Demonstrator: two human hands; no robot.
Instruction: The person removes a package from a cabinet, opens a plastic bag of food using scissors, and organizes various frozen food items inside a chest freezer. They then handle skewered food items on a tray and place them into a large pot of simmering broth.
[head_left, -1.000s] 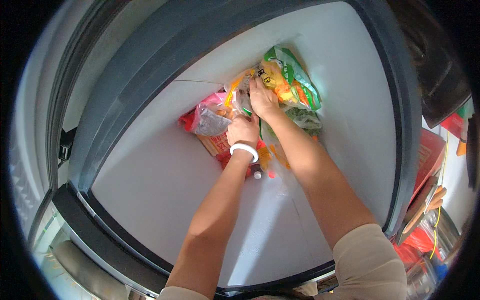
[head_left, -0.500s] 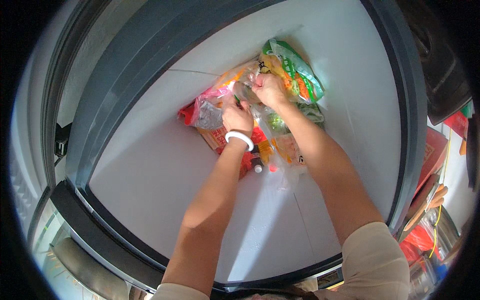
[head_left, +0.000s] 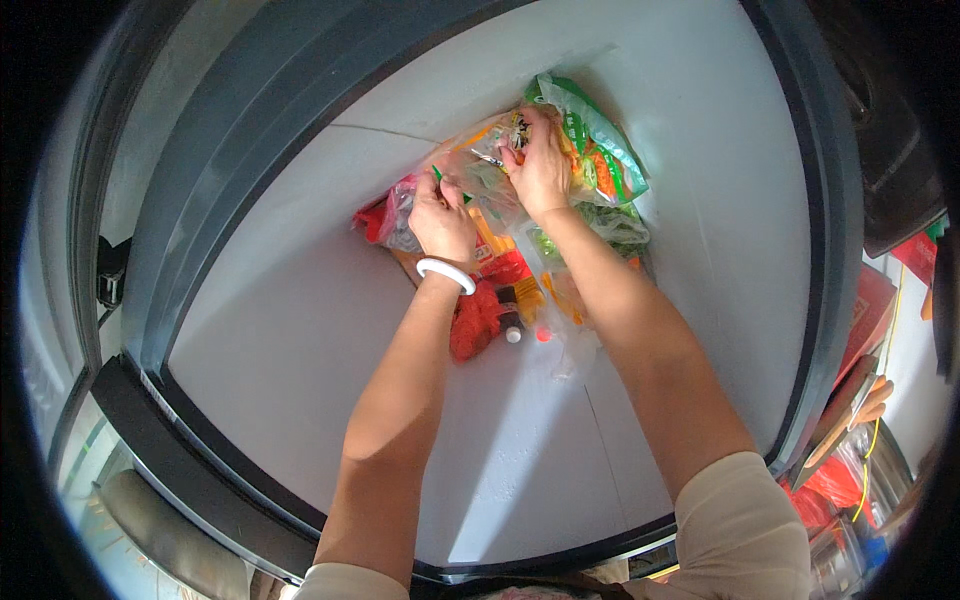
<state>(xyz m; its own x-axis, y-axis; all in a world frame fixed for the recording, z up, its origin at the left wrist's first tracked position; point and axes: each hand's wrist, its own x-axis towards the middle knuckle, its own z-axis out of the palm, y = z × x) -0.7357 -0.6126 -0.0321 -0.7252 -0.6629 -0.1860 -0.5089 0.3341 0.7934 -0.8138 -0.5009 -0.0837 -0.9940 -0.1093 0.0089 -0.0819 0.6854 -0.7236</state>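
Deep in a chest freezer, both my hands are among bagged food in the far corner. My left hand (head_left: 443,222), with a white bangle (head_left: 447,274) at its wrist, is closed on the edge of a clear plastic bag (head_left: 482,178); a small green bit shows by its fingertips. My right hand (head_left: 542,172) lies against the bag's other side, thumb and fingers apart. Beside its fingers sits a green and clear packet (head_left: 606,150) with orange contents. Below the hands are a red bag (head_left: 476,322) and a dark bottle with a white cap (head_left: 513,335). What the clear bag contains is hard to make out.
The freezer's dark rim (head_left: 812,300) curves around the white interior walls (head_left: 710,200). Leafy greens in plastic (head_left: 612,228) lie under my right wrist. Outside at the right stand a red box (head_left: 868,315) and a red plastic bag (head_left: 838,480).
My left hand has moved left and slightly down, away from my right. My right hand's fingers have spread and reached farther up. More of the red bag below now shows.
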